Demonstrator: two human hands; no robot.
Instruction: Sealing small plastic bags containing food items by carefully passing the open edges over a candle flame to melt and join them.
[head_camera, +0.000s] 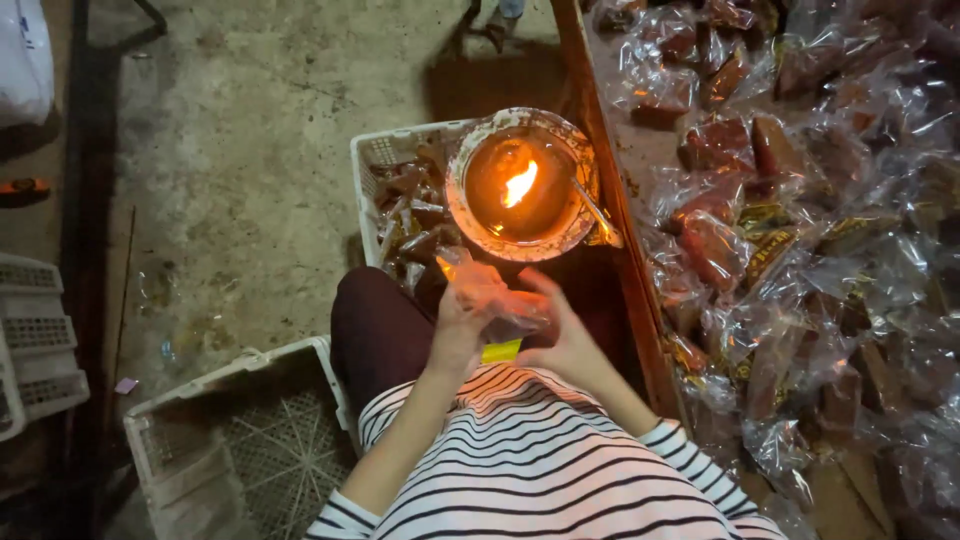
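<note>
1. Both hands hold a clear plastic packet (492, 298) just below a flame bowl (520, 185); the left hand (458, 335) pinches its left edge, and the right hand (566, 340) cups its right side with fingers curled.
2. The bowl holds dark liquid with a small flame (520, 184) burning at its centre and a metal spoon (597, 213) leaning on the rim.
3. The bowl sits on a white plastic crate (372, 170) holding wrapped brown pieces.
4. The counter (640, 150) on the right is heaped with more wrapped brown blocks (790, 230).
5. An empty white crate (250, 440) stands by the left knee.
6. The packet's contents are hard to make out, perhaps one brown piece; a yellow strip (502, 351) shows beneath it.
</note>
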